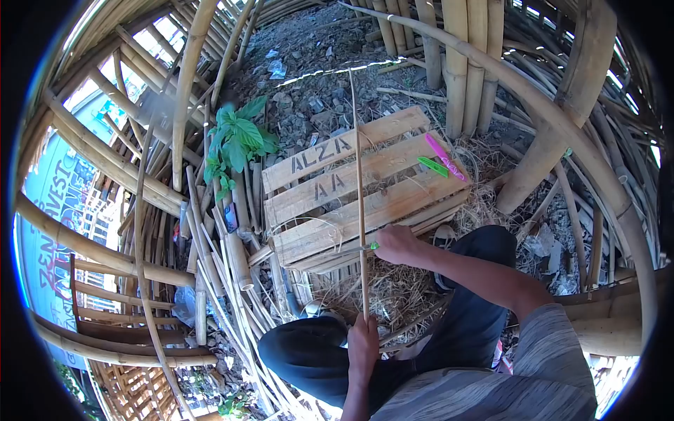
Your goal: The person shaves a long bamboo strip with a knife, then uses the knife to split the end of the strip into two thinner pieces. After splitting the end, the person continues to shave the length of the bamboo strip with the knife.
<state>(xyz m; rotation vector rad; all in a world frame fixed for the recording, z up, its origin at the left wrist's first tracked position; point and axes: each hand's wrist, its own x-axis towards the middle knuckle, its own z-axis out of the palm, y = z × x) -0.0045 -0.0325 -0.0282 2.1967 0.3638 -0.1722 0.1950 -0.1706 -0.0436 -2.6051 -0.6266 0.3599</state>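
Note:
A long, thin bamboo strip [361, 189] stands in front of me, running up across the wooden crate. My left hand [363, 345] is wrapped round its lower end, close to my knee. My right hand [397, 245] is closed on a small knife whose green handle [373, 245] just shows at the fingers. The thin blade appears to lie across the strip, above my left hand. Slatted and stencilled with black letters, the wooden crate [337, 184] sits just beyond my hands. Slim pink [437, 147] and green [433, 166] plastic pieces lie at its right end.
Bamboo poles [467, 70] stand at the back right, and a curved pole arches down the right side. Split bamboo strips [235, 330] are piled at left. A leafy plant [239, 139] grows beside the crate. Straw [407, 291] and rubble cover the ground.

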